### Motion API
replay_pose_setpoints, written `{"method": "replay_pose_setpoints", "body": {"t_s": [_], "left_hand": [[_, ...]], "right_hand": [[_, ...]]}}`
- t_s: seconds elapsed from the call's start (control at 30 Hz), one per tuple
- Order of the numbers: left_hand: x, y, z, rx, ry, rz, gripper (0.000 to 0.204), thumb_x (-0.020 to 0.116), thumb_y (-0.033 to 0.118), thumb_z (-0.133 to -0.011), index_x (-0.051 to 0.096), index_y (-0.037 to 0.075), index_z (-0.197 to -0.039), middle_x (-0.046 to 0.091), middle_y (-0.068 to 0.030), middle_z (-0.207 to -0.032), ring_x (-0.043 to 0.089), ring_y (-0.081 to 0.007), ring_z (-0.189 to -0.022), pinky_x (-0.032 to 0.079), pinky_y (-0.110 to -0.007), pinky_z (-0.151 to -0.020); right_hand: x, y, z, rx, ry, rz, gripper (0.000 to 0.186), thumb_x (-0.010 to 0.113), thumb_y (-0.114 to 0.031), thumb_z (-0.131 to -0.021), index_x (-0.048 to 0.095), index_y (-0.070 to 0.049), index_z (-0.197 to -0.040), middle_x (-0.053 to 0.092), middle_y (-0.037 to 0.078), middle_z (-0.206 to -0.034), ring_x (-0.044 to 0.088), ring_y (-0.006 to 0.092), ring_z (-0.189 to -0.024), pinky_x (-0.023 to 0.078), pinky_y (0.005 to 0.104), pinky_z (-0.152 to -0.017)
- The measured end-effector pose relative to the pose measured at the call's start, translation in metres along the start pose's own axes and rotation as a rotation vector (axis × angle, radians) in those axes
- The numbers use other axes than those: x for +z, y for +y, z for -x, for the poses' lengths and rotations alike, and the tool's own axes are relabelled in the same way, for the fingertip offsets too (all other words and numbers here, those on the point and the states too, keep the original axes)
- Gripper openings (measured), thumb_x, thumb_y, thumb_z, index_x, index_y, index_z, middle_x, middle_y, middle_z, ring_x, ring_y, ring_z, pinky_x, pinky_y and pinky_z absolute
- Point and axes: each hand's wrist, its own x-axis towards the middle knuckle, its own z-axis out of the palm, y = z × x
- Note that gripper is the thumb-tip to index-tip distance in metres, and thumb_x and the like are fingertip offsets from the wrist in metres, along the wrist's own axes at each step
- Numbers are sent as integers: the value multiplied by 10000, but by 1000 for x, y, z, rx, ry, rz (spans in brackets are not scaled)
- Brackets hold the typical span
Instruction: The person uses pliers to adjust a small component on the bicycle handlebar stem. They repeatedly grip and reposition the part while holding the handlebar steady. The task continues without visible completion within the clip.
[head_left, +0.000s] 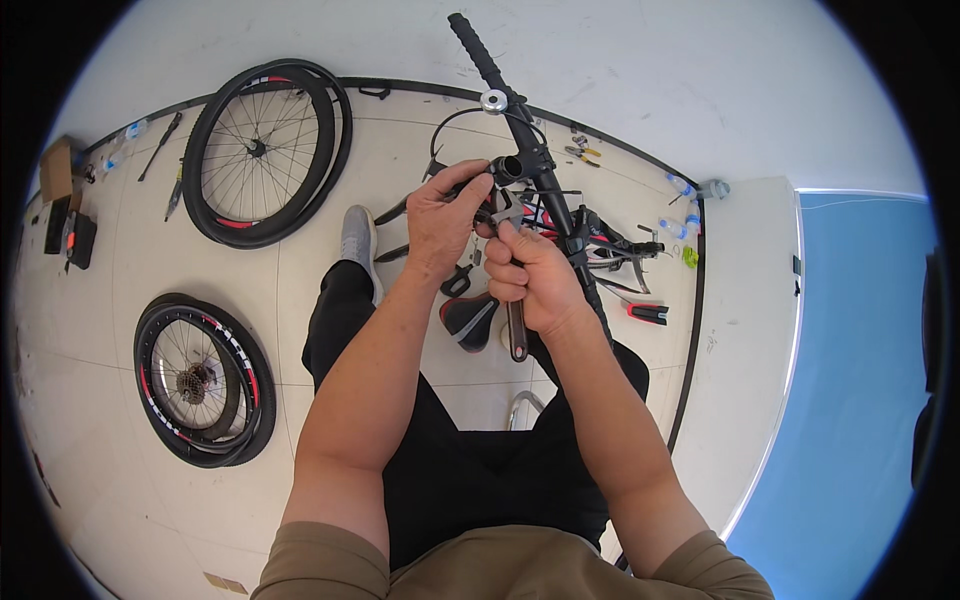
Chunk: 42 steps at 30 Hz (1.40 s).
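My right hand [530, 275] is wrapped round the dark handle of an adjustable wrench [517, 338]. The wrench's silver jaws [509, 209] sit just below the open round end of a black bicycle stem [510, 167]. Beside them, my left hand [448, 218] is closed, its thumb and fingers at the black stem; exactly what they grip is partly hidden. A black handlebar [525, 135] slants past both hands, carrying a silver bell [494, 101] and a looping cable. Beneath lies the red and black bicycle frame [590, 245], mostly covered by my hands and the bar.
A wheel with tyre [258, 148] and another wheel with a cassette [190, 385] lie at the left. A saddle [468, 322] and a pedal [456, 281] rest below my hands. Yellow-handled pliers [583, 155], plastic bottles [675, 228] and a red-black part [648, 314] are to the right.
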Motion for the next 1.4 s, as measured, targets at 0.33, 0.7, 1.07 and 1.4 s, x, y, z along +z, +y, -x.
{"method": "replay_pose_setpoints", "body": {"t_s": [0.33,0.7,1.07,1.4], "left_hand": [[-1,-4,-2,36,0,-7,231,712,74,-903,728,4,-1122,718,-43,-953,641,-90,-812,512,-227,-716],[-1,4,1,-79,-18,-30,238,622,75,-947,715,27,-1161,713,-30,-990,646,-98,-878,517,-230,-726],[-4,-4,-2,44,-34,-49,339,588,-35,-851,710,20,-1162,699,-46,-1026,627,-108,-875,507,-245,-801],[-3,-7,-2,11,-27,-47,358,648,-43,-830,699,25,-1178,690,-36,-932,638,-93,-789,515,-223,-649]], "right_hand": [[8,3,0,-61,157,221,216,531,-220,-1043,569,-9,-1071,496,-20,-745,332,41,-510,263,211,-441],[3,-8,-7,81,18,62,235,515,-216,-1045,563,5,-1107,425,-52,-712,302,36,-513,239,205,-440],[5,-4,7,11,4,108,251,516,-240,-1050,563,-3,-1116,451,-33,-743,318,30,-516,245,202,-439],[0,0,0,5,-25,37,241,511,-248,-1052,561,-18,-1106,472,-35,-749,328,26,-516,252,195,-440]]}}
